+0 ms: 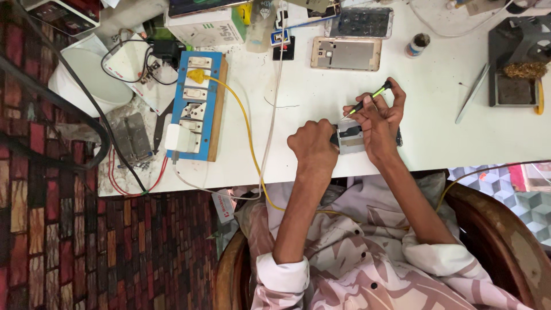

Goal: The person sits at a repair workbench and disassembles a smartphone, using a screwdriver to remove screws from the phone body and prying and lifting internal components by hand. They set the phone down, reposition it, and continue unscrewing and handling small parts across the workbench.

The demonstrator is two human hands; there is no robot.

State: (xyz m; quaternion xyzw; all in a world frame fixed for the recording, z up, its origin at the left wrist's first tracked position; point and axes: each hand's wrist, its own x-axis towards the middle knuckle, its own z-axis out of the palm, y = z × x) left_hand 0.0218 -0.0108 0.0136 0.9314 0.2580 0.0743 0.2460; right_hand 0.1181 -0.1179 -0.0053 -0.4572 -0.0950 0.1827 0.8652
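Note:
An opened phone [351,139] lies flat near the front edge of the white table [436,92], its bare inner frame showing. My left hand [313,144] is closed on the phone's left end and pins it down. My right hand [379,117] holds a thin screwdriver [370,99] with a black and yellow-green handle, tilted so the tip points down onto the phone's top side. The right hand covers the phone's right half.
A gold phone back shell [346,54] and a clear phone case [361,23] lie at the far side. A blue switch board [194,103] with a yellow cable [244,117] stands left. Tweezers [472,93] and a soldering stand [518,63] sit right.

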